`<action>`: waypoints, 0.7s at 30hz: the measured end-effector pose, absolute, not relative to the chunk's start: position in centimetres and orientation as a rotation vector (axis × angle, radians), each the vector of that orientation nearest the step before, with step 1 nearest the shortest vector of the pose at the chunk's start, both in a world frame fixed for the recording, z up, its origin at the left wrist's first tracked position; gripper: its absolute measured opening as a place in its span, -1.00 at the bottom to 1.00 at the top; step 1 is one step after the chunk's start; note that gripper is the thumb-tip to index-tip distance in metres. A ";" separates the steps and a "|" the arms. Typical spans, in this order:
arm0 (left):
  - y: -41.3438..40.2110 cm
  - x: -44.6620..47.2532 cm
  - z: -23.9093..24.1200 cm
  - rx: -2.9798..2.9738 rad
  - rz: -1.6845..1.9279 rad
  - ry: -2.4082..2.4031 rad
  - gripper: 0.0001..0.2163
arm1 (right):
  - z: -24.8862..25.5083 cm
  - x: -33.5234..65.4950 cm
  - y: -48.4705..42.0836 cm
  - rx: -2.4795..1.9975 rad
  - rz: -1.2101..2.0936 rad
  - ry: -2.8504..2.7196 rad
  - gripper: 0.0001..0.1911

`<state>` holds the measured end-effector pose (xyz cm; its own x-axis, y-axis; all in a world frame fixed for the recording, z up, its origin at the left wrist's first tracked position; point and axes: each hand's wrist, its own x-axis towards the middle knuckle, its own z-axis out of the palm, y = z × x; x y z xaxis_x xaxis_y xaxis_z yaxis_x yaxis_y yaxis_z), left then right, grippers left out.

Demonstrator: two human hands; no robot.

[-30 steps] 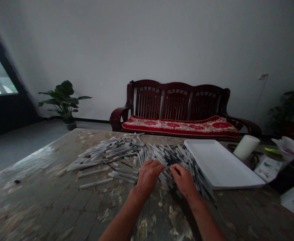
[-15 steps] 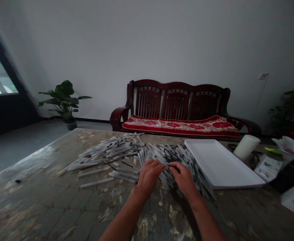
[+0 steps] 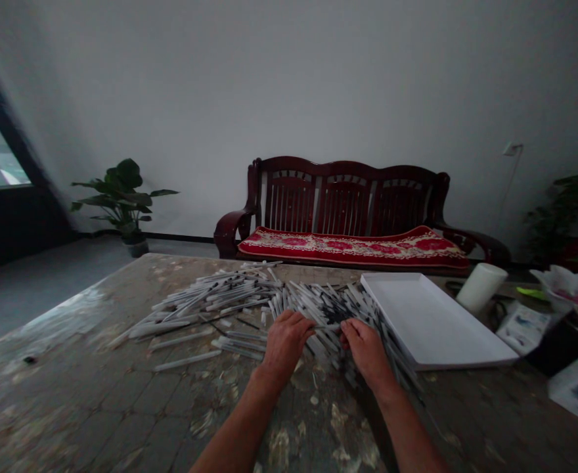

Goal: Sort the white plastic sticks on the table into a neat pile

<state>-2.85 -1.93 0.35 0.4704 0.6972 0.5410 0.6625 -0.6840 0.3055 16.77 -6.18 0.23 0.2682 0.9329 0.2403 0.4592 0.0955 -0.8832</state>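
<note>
Two bare forearms reach in from the near edge over a worn, mottled table. The left hand lies palm down with its fingers curled onto the near edge of a heap of pens. The right hand sits just beside it, to the right, fingers bent and pinched on a pen at the heap's near side. Whether either hand fully grips a pen cannot be told in the dim, soft picture.

The heap of grey and black pens spreads across the middle of the table, fanning out far to the left, with a few loose pens lying apart on the near left. Touching the heap's right side is a shallow white tray. Just beyond the tray's far right corner stands a white cylinder, tilted.

Farther off, past the table, a dark wooden bench with a red patterned cushion stands against a pale wall. A potted plant stands on the floor at the far left.
</note>
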 end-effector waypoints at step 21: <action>-2.4 -2.4 0.2 2.708 0.888 1.265 -0.84 | 0.6 17.0 -6.2 -1.561 0.537 -1.351 -0.59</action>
<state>-2.42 -2.36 0.23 0.5087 0.7114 0.4849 0.6977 -0.6706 0.2519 16.97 -6.23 0.60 0.2877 0.9236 0.2531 0.4978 0.0816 -0.8634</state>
